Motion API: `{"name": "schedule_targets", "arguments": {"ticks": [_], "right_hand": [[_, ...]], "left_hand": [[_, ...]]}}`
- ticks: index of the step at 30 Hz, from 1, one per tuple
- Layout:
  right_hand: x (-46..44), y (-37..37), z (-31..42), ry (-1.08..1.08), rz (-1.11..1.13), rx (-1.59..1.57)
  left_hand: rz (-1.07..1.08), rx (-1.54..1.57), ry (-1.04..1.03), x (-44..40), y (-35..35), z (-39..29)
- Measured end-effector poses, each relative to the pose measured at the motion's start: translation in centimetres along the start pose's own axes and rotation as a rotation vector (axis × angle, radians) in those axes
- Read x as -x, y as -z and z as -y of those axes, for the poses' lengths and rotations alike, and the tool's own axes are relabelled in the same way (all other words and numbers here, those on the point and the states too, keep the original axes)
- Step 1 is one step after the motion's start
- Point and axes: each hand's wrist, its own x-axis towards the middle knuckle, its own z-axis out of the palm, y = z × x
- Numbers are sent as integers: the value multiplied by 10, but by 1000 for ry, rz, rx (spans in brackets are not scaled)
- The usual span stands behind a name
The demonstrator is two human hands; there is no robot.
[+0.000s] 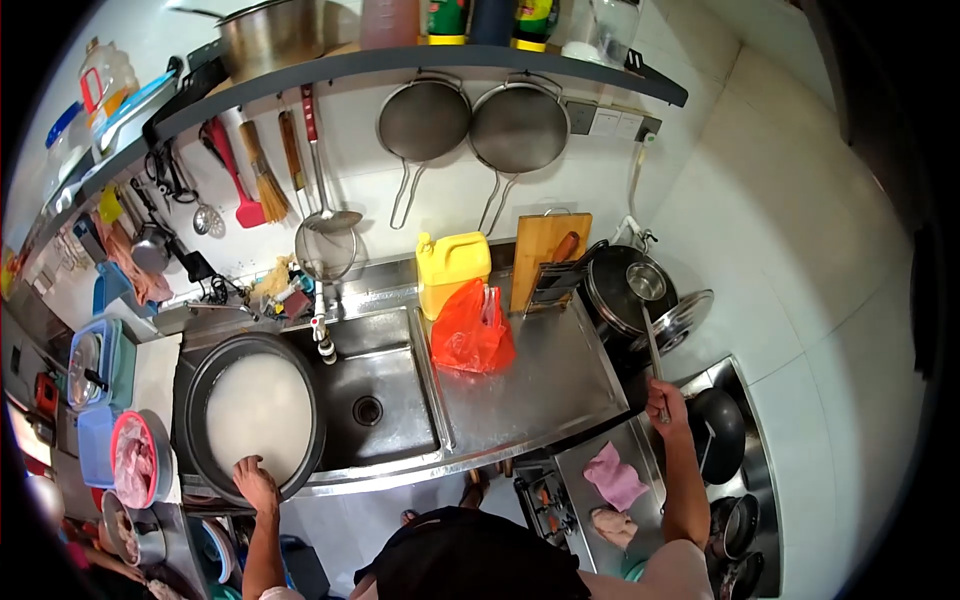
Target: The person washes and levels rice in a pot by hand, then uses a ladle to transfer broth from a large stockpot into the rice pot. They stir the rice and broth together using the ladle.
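My left hand (257, 484) is at the near rim of a large dark basin (197, 455), its fingers hooked over the edge. Cloudy whitish contents (258, 415) fill much of the basin; whether grains lie in them I cannot tell. Off to the right, my right hand (668, 405) is closed around the handle of a long metal ladle (654, 345). The ladle's round bowl is over a dark pot (612, 290) in the corner. A shiny lid (690, 318) leans beside that pot.
The basin stands at the left of a steel sink (375, 345). A red plastic bag (473, 335) and a yellow jug (450, 268) are on the counter, near a wooden cutting board (548, 245). A black wok (716, 437) sits right of my forearm. Strainers (424, 122) hang below the shelf.
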Motion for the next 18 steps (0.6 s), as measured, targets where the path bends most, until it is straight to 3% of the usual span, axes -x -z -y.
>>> {"name": "schedule_targets", "arguments": {"ticks": [7,18], "right_hand": [[146,-41,-7,-44,-13,109],[309,-147,-92,-196,88,192]], "left_hand": [[-16,134,-154,-5,9,-4],[20,208,-141,-5,16,-1]]}}
